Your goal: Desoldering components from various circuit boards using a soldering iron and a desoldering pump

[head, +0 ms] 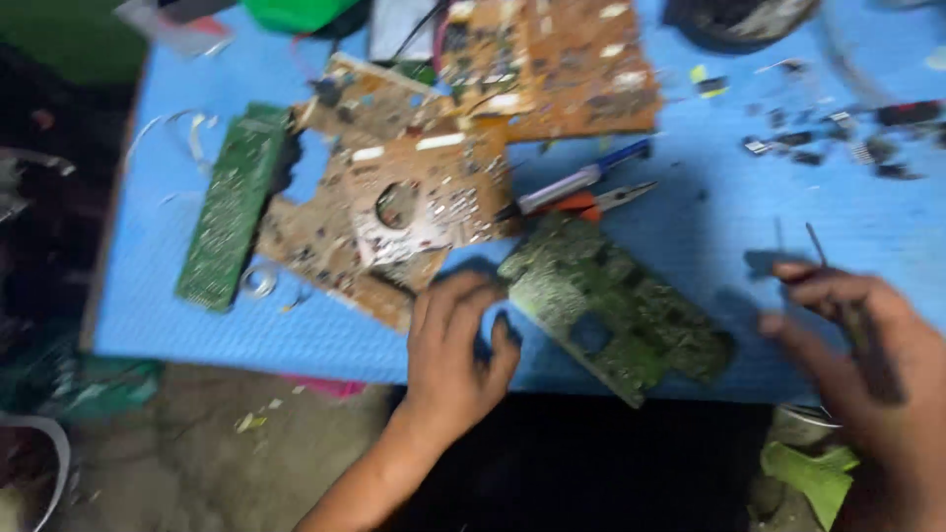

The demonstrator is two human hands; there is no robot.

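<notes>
Green circuit board (pixel 616 305) lies on blue mat (pixel 690 227); left hand (pixel 455 345), fingers spread, touches its edge. Right hand (pixel 867 345) pinches a thin tool (pixel 820 251). Advise steadying the board flat.

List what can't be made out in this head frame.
- Thin tool in the right hand: motion blur, so its type is unclear.
- Right hand: partly cut by the right edge.
- Green circuit board: blurred; whether the left hand touches it is unclear.
- Small parts on the blue mat: too small and smeared.
- Dark round object: cut by the top edge.
</notes>
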